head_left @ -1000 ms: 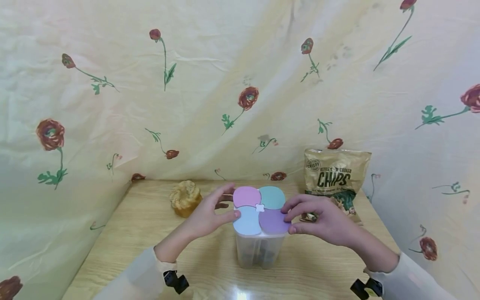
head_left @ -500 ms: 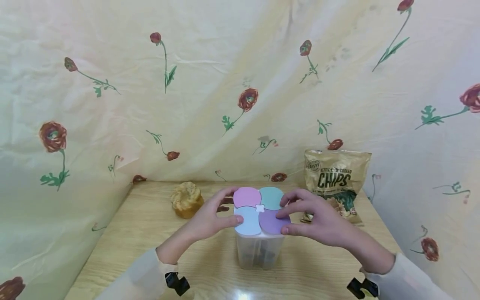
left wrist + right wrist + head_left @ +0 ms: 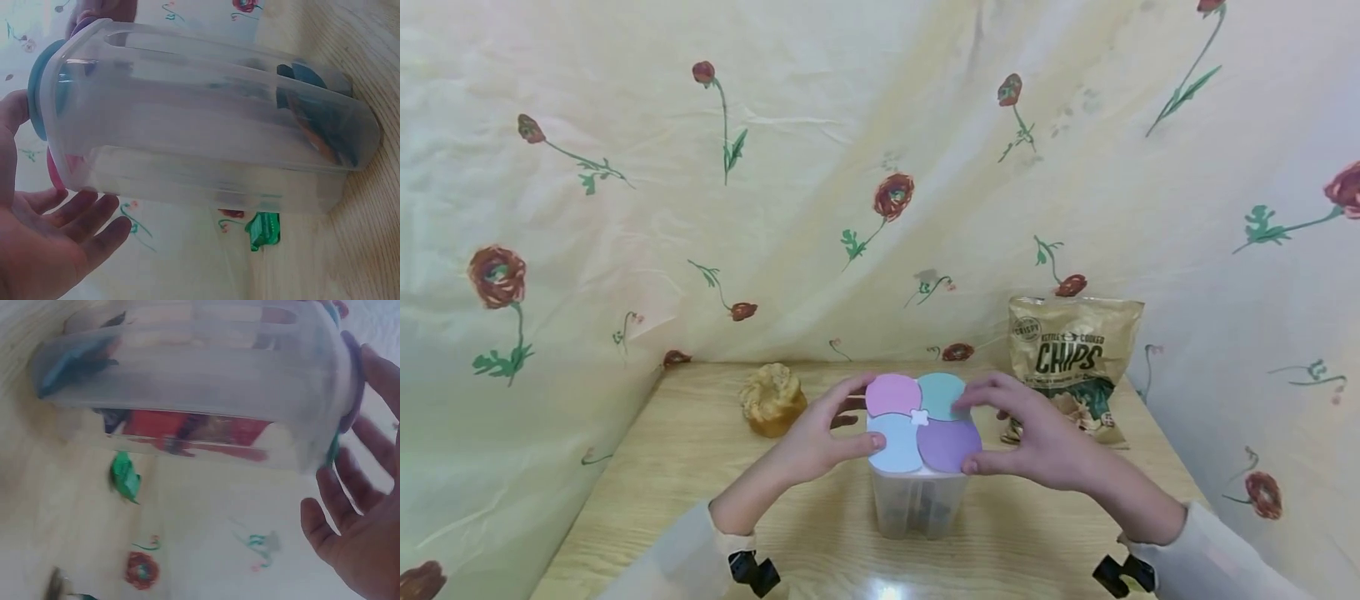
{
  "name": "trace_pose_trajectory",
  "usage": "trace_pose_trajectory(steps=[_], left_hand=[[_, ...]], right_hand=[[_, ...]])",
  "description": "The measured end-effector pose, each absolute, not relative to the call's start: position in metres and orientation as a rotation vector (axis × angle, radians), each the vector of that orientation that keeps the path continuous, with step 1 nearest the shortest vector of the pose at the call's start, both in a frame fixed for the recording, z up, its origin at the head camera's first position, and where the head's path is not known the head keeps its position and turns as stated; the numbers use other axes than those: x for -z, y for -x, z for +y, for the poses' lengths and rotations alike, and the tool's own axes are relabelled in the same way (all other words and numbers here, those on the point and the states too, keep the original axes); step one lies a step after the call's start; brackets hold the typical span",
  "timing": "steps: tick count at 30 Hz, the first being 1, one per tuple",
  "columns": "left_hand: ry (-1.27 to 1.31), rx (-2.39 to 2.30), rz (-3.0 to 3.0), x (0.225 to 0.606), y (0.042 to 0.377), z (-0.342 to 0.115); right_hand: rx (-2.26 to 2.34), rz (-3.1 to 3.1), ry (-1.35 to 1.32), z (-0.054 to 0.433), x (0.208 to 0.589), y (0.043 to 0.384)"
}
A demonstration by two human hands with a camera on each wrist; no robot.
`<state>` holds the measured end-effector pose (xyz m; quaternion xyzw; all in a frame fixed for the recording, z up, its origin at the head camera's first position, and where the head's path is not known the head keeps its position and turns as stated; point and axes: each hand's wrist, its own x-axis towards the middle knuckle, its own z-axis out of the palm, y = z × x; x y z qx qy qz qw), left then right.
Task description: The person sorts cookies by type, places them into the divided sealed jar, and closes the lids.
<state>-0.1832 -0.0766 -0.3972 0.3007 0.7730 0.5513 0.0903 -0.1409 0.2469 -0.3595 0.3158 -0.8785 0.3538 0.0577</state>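
Note:
A tall clear plastic storage container stands upright on the table, topped with pink, teal, light blue and purple lids. My left hand is at its left side, the thumb touching the light blue lid and the fingers spread by the pink one. At the right side, my right hand has its thumb at the purple lid's edge and fingertips on the teal lid. Inside lie a dark blue wrapped item and red wrapped items, seen blurred through the plastic.
A ring-shaped pastry sits back left. Back right, a gold chips bag leans upright. Behind the container lies a small green wrapped item, hidden in the head view. Flowered cloth hangs behind the wooden table.
My right hand's fingers have moved from the purple lid's edge back onto the teal lid, with the thumb shifting slightly inward. My left hand and the container stay nearly the same.

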Motion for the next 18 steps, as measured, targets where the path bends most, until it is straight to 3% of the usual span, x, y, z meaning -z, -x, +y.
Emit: trace_pose_trajectory(steps=[6,18], left_hand=[[-0.907,-1.642,2.283,0.4,0.185,-0.076],[-0.991,-1.63,2.201,0.404,0.186,-0.08]], right_hand=[[-1.192,-2.69,-0.797,0.254,0.373,0.143],[-1.414,-2.611,-0.813,0.25,0.389,0.142]])
